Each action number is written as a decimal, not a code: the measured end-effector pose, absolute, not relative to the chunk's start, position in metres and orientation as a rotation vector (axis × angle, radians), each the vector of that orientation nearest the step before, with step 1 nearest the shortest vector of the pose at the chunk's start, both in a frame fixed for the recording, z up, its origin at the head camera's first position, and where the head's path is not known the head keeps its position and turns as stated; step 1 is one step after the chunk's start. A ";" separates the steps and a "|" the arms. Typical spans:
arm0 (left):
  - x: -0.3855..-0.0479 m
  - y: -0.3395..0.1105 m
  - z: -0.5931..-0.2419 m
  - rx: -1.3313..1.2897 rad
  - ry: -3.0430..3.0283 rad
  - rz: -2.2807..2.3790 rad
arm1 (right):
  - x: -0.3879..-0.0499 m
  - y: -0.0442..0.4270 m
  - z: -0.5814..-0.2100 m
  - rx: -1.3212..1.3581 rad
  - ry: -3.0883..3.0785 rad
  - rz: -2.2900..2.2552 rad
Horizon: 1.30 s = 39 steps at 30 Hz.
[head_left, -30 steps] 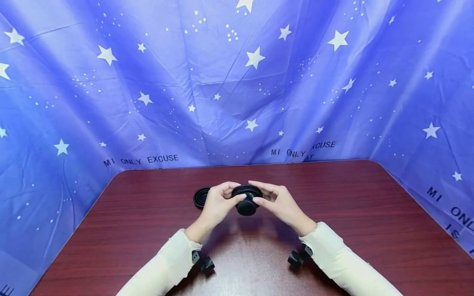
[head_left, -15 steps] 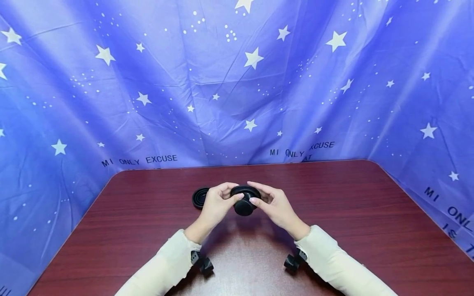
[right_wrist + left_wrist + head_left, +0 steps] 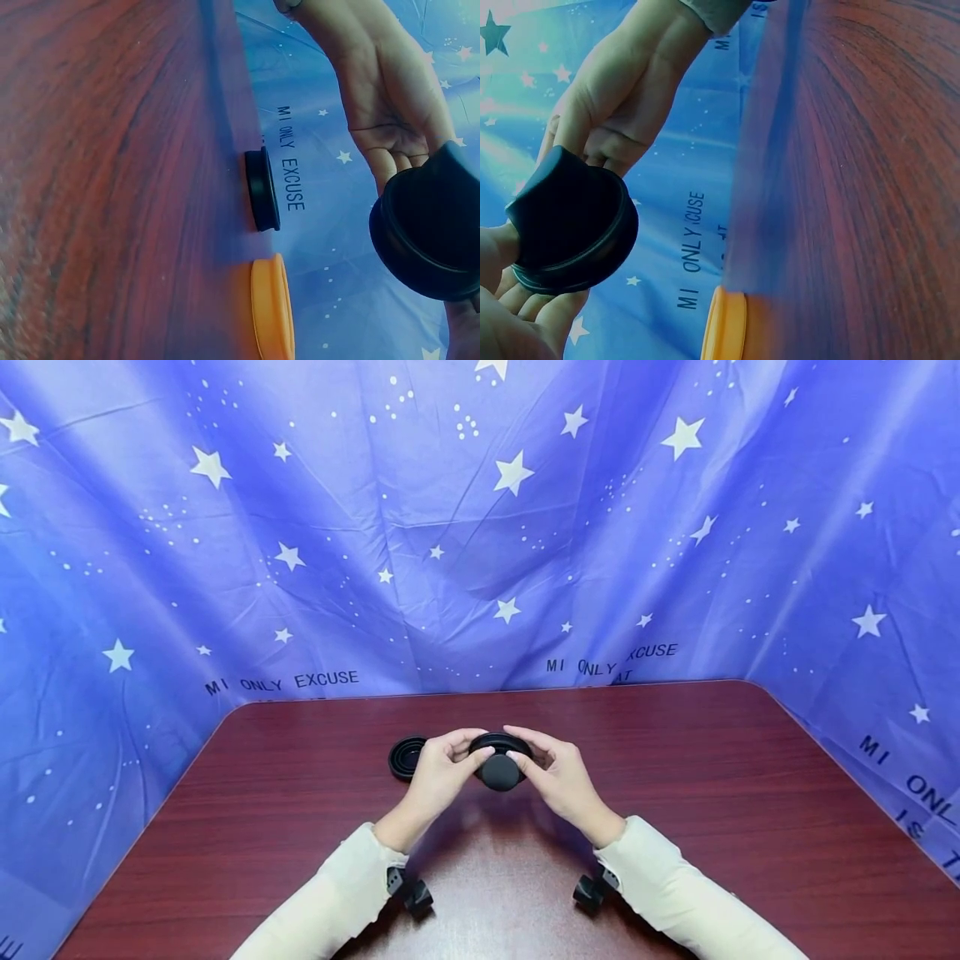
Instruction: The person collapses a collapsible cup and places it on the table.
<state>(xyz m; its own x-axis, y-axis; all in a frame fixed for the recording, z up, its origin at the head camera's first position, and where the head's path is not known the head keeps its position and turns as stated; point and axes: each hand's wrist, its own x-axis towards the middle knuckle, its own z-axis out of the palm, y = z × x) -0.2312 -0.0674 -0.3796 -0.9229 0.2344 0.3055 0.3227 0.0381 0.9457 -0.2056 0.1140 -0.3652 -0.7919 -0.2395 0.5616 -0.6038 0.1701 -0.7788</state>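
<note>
Both hands hold a black, rubbery-looking round piece (image 3: pixel 500 773) above the table, its wide rim on the far side and a narrower flat-faced end towards me. My left hand (image 3: pixel 435 778) grips its left side, thumb on the near part and fingers behind the rim. On the opposite side, my right hand (image 3: pixel 576 781) grips it the same way. The left wrist view shows the piece (image 3: pixel 574 225) from below, between the two palms. Beside the left hand, a black disc with concentric rings (image 3: pixel 406 758) lies on the table, partly covered by that hand.
An orange round rimmed thing (image 3: pixel 271 307) rests on the table near the black disc in the right wrist view; the head view does not show it. The dark red wooden table (image 3: pixel 712 827) ends at a blue star-printed curtain (image 3: pixel 450 527). Small black devices (image 3: pixel 408 893) sit at the wrists.
The held piece has tilted so that its narrower end now faces me more squarely. Both thumbs have shifted up slightly on it. The black disc stays in place.
</note>
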 end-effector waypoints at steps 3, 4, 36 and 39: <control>-0.232 -0.069 -0.381 -0.626 -2.203 -2.070 | -0.206 0.114 -0.364 0.783 -2.103 1.663; -0.232 -0.069 -0.382 -0.640 -2.193 -2.081 | -0.206 0.114 -0.364 0.775 -2.092 1.667; -0.225 -0.067 -0.372 -0.893 -1.989 -1.915 | -0.211 0.115 -0.370 0.595 -1.997 1.865; -0.219 -0.068 -0.363 -0.906 -2.044 -1.851 | -0.216 0.118 -0.375 0.600 -2.030 1.908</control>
